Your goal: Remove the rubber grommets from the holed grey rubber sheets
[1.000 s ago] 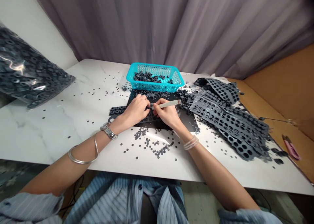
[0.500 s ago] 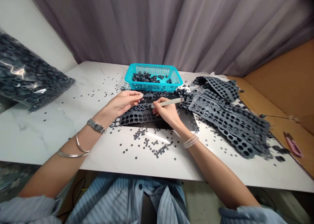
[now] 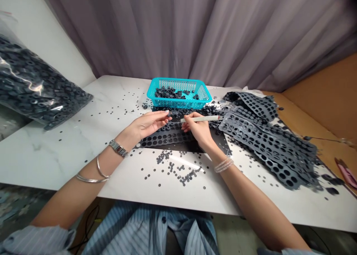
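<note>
- Left hand (image 3: 147,124) held open above perforated rubber sheet (image 3: 164,136)
- Pale stylus (image 3: 200,118) gripped by right hand (image 3: 196,128)
- Loose washers (image 3: 178,169) could be brushed off worktop's (image 3: 41,158) front edge by forearm (image 3: 251,197)

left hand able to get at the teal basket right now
Probably yes: the left hand looks empty and sits in front of the teal basket, with only loose dark rubber pieces between; the right hand, gripping a pale pen-like tool, is off to one side.
</note>
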Demonstrator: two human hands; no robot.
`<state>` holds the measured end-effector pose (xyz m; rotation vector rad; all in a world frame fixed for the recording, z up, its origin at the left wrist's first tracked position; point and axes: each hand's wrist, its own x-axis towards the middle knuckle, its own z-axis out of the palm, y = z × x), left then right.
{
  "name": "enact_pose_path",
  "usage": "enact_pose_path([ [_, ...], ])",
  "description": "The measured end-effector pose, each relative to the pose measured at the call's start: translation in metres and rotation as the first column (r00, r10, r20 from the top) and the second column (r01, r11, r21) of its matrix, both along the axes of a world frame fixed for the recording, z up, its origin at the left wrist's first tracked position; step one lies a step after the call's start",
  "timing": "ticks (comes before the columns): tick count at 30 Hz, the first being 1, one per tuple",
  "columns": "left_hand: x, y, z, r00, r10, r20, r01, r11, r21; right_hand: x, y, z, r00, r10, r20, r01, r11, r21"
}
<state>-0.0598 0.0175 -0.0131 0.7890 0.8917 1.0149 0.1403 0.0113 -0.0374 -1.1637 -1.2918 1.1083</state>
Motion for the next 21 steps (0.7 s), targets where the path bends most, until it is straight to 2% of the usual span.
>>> enact_pose_path([
  [10,0.007,-0.007,0.007,0.997,0.057,0.046,-0.054,0.996,-0.071,-0.001,0.002,-0.002,1.000,0.008,-0.002,-0.008,1.000,-0.018],
  [14,0.008,-0.005,0.004,0.997,0.065,0.034,-0.063,0.996,-0.064,-0.003,-0.002,0.004,0.998,0.062,0.017,-0.062,0.997,0.046],
  [16,0.008,-0.005,0.001,0.998,0.063,0.028,-0.061,0.996,-0.066,-0.005,-0.006,0.009,0.988,0.113,0.106,-0.124,0.987,0.099],
  [18,0.010,-0.006,-0.002,0.999,0.047,0.026,-0.046,0.997,-0.055,-0.009,-0.011,0.012,0.954,0.120,0.275,-0.173,0.968,0.179],
  [21,0.015,-0.009,-0.006,1.000,0.008,0.005,-0.008,1.000,-0.024,-0.013,-0.016,0.012,0.859,0.008,0.512,-0.202,0.924,0.324],
])
